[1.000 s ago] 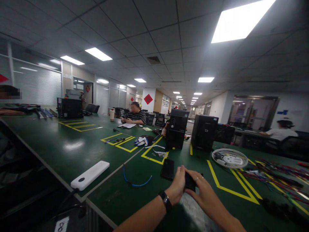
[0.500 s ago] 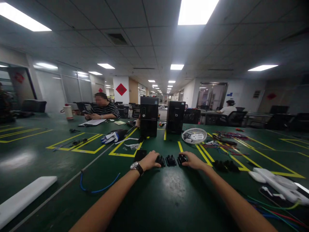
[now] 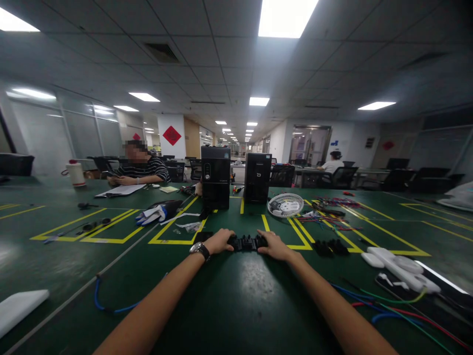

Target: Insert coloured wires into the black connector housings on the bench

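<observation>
Three small black parts with raised posts stand side by side on the green tabletop in front of me, and their exact kind cannot be made out. My left hand (image 3: 220,241), with a watch (image 3: 199,250) at the wrist, has its fingers closed round the left black part (image 3: 234,242). At the other end, my right hand (image 3: 274,245) grips the right black part (image 3: 261,241), partly hidden by the fingers. Between them sits the middle black part (image 3: 247,243), which neither hand visibly holds. Hardly any gap shows along the row.
Two black computer-like towers (image 3: 215,180) (image 3: 257,177) stand beyond my hands. A white basket (image 3: 285,204), loose coloured wires (image 3: 343,204) and more black parts (image 3: 330,247) lie to the right. Gloves (image 3: 157,213) lie left. A person (image 3: 138,165) sits across the table.
My hands have moved closer together, bringing the outer black parts up to the middle one. The gaps in the row have closed. My view has turned slightly right.
</observation>
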Demonstrator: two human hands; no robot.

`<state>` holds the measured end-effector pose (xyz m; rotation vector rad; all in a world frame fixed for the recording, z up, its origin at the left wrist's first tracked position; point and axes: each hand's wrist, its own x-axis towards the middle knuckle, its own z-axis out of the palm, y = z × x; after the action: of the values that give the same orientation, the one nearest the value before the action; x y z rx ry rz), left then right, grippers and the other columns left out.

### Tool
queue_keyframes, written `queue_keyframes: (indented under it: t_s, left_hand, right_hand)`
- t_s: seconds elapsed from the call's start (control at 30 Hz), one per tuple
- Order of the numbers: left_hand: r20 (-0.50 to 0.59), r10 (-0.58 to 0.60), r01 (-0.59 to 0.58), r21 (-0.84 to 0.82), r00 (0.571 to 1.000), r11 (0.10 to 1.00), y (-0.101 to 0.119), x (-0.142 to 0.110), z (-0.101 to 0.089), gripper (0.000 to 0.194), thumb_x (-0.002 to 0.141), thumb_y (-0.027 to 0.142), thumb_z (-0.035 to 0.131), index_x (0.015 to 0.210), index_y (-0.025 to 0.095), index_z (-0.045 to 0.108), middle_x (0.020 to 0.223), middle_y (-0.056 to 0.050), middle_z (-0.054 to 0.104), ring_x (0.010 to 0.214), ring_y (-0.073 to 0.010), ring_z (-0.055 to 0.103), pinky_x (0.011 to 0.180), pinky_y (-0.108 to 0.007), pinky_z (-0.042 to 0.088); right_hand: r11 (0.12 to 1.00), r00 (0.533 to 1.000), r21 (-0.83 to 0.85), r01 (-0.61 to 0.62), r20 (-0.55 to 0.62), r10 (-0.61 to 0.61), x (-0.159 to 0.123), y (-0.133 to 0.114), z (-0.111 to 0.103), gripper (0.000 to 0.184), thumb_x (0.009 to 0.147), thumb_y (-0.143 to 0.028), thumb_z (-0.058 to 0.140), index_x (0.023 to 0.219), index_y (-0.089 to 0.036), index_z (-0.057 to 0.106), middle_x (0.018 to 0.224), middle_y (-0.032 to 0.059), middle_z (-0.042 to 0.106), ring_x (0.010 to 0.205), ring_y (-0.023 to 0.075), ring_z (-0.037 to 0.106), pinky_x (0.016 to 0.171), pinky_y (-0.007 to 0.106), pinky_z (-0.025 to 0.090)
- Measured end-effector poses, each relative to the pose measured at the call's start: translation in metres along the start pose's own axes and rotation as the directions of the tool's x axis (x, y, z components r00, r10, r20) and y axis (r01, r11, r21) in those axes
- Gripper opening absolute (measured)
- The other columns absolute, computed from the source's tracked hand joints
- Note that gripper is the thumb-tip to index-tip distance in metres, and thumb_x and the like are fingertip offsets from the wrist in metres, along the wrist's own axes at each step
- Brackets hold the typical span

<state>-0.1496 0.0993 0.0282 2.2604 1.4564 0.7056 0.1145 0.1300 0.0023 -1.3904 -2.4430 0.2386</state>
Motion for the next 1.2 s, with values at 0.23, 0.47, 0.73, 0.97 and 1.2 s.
queue_keyframes:
  t_s: [0.23, 0.47, 0.73, 0.97, 1.2]
  left_hand:
    - [-0.206, 0.124, -0.142, -0.073, 0.971, 0.987, 0.017, -0.034, -0.014, 0.038, 0.078, 0.034, 0.062, 0.114, 0.022, 0.061, 0.119, -0.012, 0.056, 0.113, -0.0271, 0.049, 0.101, -0.041, 0.034]
    - [-0.212, -0.041, -0.078, -0.523, 0.976, 0.849, 0.069, -0.067, 0.042, 0.034, 0.081, 0.040, 0.059, 0.107, 0.019, 0.063, 0.100, -0.009, 0.063, 0.086, -0.0202, 0.056, 0.080, -0.034, 0.047]
    - [0.325, -0.331, 0.266, -0.941, 0.886, -0.211, 0.119, -0.055, 0.091, 0.040, 0.087, 0.051, 0.047, 0.110, 0.018, 0.052, 0.094, -0.011, 0.065, 0.076, -0.0219, 0.066, 0.067, -0.039, 0.055]
    - [0.153, -0.461, 0.128, -0.988, 0.874, -0.085, 0.097, -0.067, 0.083, 0.028, 0.092, 0.032, 0.042, 0.108, 0.014, 0.056, 0.079, -0.011, 0.067, 0.059, -0.0185, 0.066, 0.056, -0.033, 0.054]
    - [0.161, -0.398, 0.127, -0.986, 0.903, -0.111, 0.094, -0.065, 0.080, 0.032, 0.093, 0.036, 0.039, 0.111, 0.015, 0.055, 0.084, -0.011, 0.068, 0.064, -0.0200, 0.067, 0.059, -0.034, 0.054]
  right_hand:
    - [0.867, 0.875, -0.201, -0.456, -0.278, 0.395, -0.062, 0.043, -0.042, 0.043, 0.086, -0.024, 0.053, 0.124, -0.006, 0.051, 0.129, 0.0274, 0.047, 0.129, 0.0405, 0.030, 0.100, 0.059, 0.020]
    - [0.855, 0.859, -0.177, -0.488, -0.273, 0.434, -0.099, 0.036, -0.060, 0.019, 0.082, -0.017, 0.057, 0.097, -0.008, 0.065, 0.104, 0.0205, 0.061, 0.102, 0.0326, 0.057, 0.085, 0.044, 0.042]
    - [0.994, 0.951, 0.103, 0.037, -0.310, -0.003, -0.094, -0.089, -0.031, 0.049, 0.080, -0.034, 0.067, 0.125, -0.020, 0.051, 0.121, 0.0078, 0.053, 0.108, 0.0176, 0.055, 0.095, 0.028, 0.042]
    - [0.998, 0.943, 0.024, 0.056, -0.330, -0.045, -0.166, -0.044, -0.058, 0.033, 0.089, -0.015, 0.047, 0.121, -0.019, 0.055, 0.122, 0.0094, 0.054, 0.116, 0.0188, 0.049, 0.102, 0.033, 0.036]
    - [0.817, 0.873, -0.311, -0.486, -0.138, 0.467, -0.230, 0.065, -0.101, 0.018, 0.081, -0.015, 0.057, 0.095, -0.018, 0.069, 0.100, 0.0090, 0.066, 0.096, 0.0217, 0.059, 0.083, 0.028, 0.041]
